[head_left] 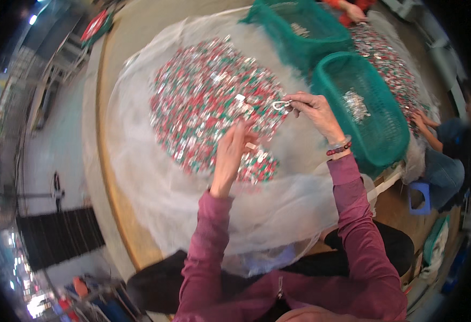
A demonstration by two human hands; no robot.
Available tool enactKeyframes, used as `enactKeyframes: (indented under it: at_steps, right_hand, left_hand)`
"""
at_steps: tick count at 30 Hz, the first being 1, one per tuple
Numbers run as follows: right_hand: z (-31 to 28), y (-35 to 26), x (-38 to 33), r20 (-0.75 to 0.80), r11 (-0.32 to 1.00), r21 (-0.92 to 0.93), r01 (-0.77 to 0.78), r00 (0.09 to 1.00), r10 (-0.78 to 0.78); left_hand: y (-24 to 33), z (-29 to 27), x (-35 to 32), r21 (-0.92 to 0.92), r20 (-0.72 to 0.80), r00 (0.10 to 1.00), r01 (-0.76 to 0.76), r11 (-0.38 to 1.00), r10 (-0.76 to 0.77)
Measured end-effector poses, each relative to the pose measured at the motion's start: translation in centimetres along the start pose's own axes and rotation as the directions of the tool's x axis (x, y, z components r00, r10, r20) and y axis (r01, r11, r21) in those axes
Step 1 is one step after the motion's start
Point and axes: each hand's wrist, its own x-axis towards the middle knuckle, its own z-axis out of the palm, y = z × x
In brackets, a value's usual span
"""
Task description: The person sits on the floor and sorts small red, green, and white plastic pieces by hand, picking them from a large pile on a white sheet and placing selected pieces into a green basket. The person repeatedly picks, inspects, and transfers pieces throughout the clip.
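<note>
A broad pile of small red, green and silvery-white pieces lies spread on a translucent plastic sheet before me. Over the pile's near part is my left hand, slightly blurred, its fingers stretched out and apart, with nothing visible gripped. Just beyond its fingertips are a few larger white pieces; whether they touch the hand I cannot tell. My right hand, at the pile's right edge, pinches a small white loop-shaped piece between thumb and fingers.
A green mesh basket holding some whitish pieces stands right of my right hand. Behind it is another basket draped in green netting. Co-workers' hands reach to a second pile at the right. A raised edge borders the left.
</note>
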Motion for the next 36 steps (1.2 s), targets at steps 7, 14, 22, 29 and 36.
enactKeyframes:
  at_steps: [7, 14, 22, 29, 36]
  right_hand:
    - [7.7, -2.7, -3.0, 0.313, 0.982, 0.016, 0.186, 0.932, -0.182]
    - [7.2, -11.5, -1.9, 0.513, 0.967, -0.164, 0.194, 0.854, -0.084]
    - [4.0, -18.9, -4.9, 0.629, 0.823, -0.388, 0.416, 0.772, -0.093]
    - [3.2, -18.4, -6.5, 0.609, 0.828, -0.383, 0.408, 0.786, -0.106]
    - [2.8, -18.2, -7.0, 0.644, 0.831, -0.339, 0.441, 0.752, -0.137]
  left_hand:
    - [3.3, -2.1, -3.6, 0.204, 0.146, 0.984, 0.073, 0.976, -0.104]
    - [5.2, -2.9, -6.3, -0.087, 0.306, 0.952, 0.000, 0.996, 0.027]
    - [5.4, 1.6, -7.8, -0.229, 0.410, 0.879, -0.161, 0.960, 0.245]
    - [4.7, 3.4, -9.2, -0.461, 0.433, 0.868, -0.018, 0.887, 0.243]
    - [4.6, 3.3, -10.5, -0.493, 0.447, 0.876, 0.070, 0.867, 0.183]
